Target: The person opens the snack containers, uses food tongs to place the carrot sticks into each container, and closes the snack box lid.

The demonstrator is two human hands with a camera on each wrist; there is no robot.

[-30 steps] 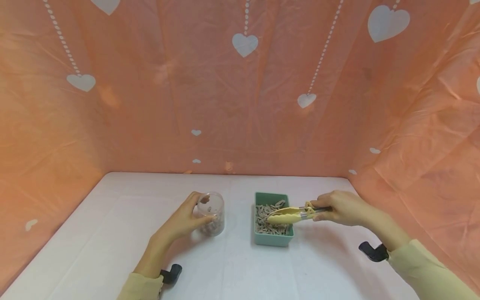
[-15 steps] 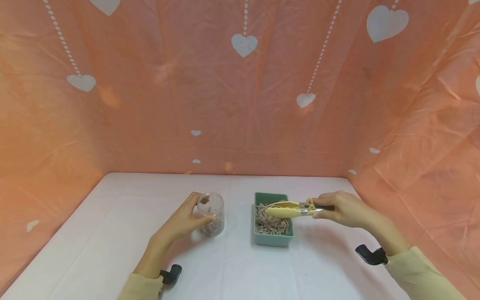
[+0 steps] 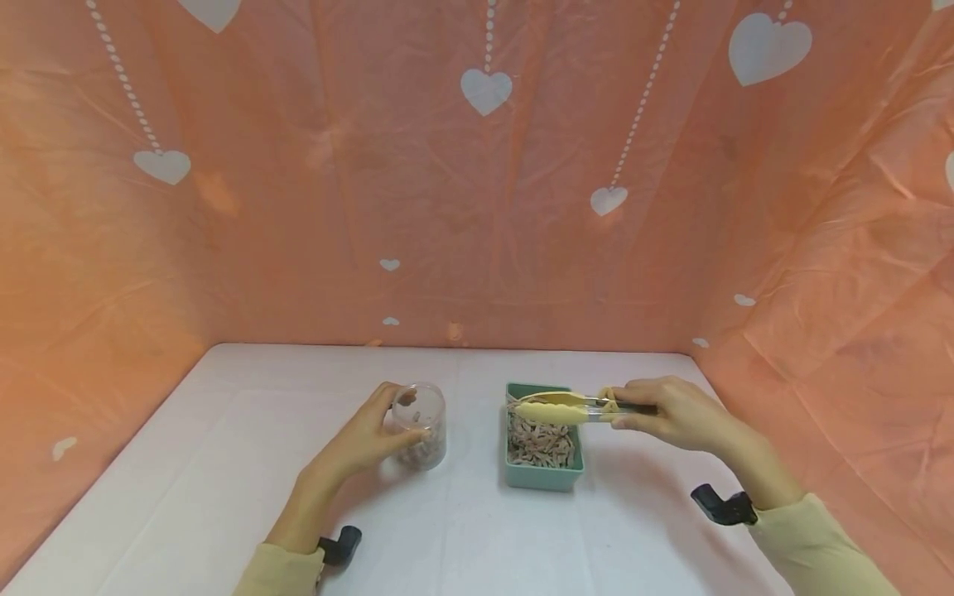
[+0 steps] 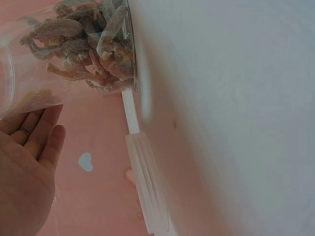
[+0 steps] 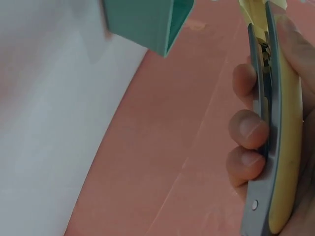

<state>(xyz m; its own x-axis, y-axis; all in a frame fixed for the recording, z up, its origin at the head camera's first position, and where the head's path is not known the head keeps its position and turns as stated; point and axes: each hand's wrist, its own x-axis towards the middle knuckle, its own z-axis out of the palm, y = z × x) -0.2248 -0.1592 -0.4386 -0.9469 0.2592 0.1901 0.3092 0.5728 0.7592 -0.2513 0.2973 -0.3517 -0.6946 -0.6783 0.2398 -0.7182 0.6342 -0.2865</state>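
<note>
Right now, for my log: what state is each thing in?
Jar: upright, uncovered, partly filled
Tub: upright, uncovered, holding strips
Tongs: tips above the strips, apparently nearly shut
Clear lid: off the jar
Left hand: holding jar
Right hand: gripping tongs

No text, label, brand or number can be read; the only signs are pale heart shapes [image 3: 486,91] on the orange cloth [image 3: 417,182], several below dotted lines [image 3: 645,91] across the upper frame.

Creased orange backdrop [image 3: 298,207], white hearts [image 3: 486,91] on dotted strings [image 3: 489,37], round-cornered white table [image 3: 477,530]
</note>
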